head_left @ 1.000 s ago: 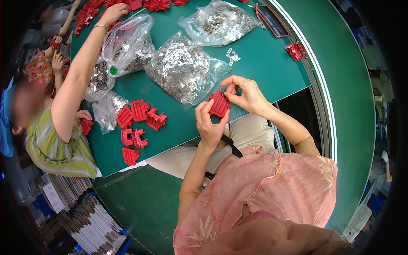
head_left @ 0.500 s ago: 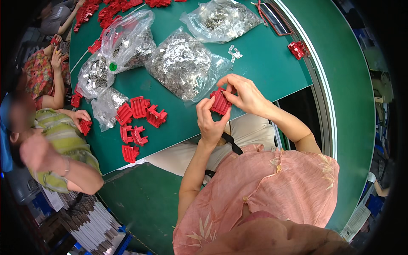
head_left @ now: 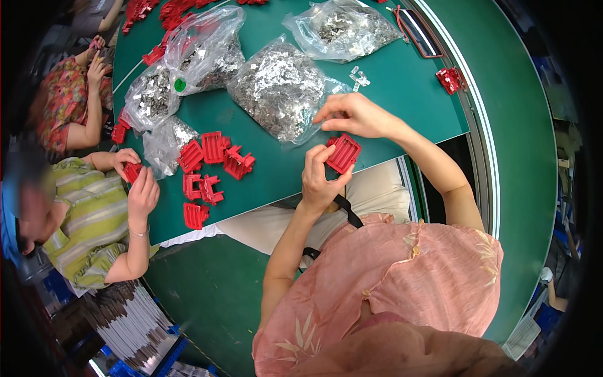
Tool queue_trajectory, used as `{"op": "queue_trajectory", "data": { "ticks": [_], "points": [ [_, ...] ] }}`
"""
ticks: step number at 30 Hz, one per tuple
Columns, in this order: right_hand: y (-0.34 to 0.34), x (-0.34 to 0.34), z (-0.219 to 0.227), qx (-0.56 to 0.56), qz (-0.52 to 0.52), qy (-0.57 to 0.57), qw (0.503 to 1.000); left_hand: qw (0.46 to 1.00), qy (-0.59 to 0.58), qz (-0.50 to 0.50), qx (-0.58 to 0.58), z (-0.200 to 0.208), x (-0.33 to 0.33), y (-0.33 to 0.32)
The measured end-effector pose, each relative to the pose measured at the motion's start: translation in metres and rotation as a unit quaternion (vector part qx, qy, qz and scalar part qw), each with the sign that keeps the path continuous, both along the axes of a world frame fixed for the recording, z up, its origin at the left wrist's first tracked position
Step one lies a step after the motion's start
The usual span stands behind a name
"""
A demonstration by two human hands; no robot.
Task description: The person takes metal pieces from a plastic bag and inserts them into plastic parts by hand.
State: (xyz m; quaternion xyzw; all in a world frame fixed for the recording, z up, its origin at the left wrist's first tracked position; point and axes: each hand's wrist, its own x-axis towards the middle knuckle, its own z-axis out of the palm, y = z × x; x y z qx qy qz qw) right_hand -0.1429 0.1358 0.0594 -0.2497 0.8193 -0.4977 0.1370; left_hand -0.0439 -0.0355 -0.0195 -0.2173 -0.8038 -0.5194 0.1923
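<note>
My left hand (head_left: 321, 179) grips a red slotted plastic housing (head_left: 343, 154) by its left and lower edges, the ribbed face turned up, just past the table's near edge. My right hand (head_left: 357, 116) is away from the housing, its fingers loosely stretched out and apart, with nothing visible in them. Its fingertips are by the right edge of a clear plastic bag of small metal pieces (head_left: 276, 88); whether they touch the plastic I cannot tell. A few loose metal pieces (head_left: 359, 78) lie on the green table (head_left: 402, 100) beyond that hand.
Several red housings (head_left: 215, 147) lie to the left. More clear bags (head_left: 207, 60) of metal pieces stand behind them, another (head_left: 342, 31) at the back. A red-edged phone-like object (head_left: 419, 32) and a red part (head_left: 448, 80) are far right. A co-worker's hands (head_left: 143, 188) hold a red part.
My right hand has let go of the housing and moved up toward the bag. My left hand keeps hold of the housing. The co-worker has brought both hands to their red part.
</note>
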Motion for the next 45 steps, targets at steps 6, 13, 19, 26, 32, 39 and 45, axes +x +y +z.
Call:
{"op": "queue_trajectory", "data": {
  "ticks": [6,13,19,26,32,39,45],
  "points": [
    [-0.033,-0.016,-0.033,0.181,-0.089,0.259,0.944,1.000,0.003,-0.013,0.003,0.000,-0.002,-0.002],
    [-0.040,-0.025,-0.050,0.188,-0.108,0.301,0.928,1.000,0.002,-0.010,0.003,0.000,-0.004,-0.003],
    [-0.013,-0.016,-0.019,0.043,-0.093,0.135,0.986,1.000,-0.008,-0.009,0.004,0.000,-0.003,-0.002],
    [0.037,0.022,-0.004,-0.126,-0.184,-0.090,0.971,1.000,-0.015,0.023,0.006,0.003,-0.003,0.003],
    [0.045,0.059,-0.002,-0.015,-0.112,-0.043,0.993,0.999,-0.012,0.037,0.005,0.005,-0.003,0.005],
    [0.024,0.069,0.007,0.055,-0.125,-0.040,0.990,0.999,0.003,0.038,0.000,0.005,-0.003,0.006],
    [0.016,0.067,0.015,0.091,-0.114,0.033,0.989,0.999,0.015,0.035,-0.003,0.005,-0.003,0.006]
  ]
}}
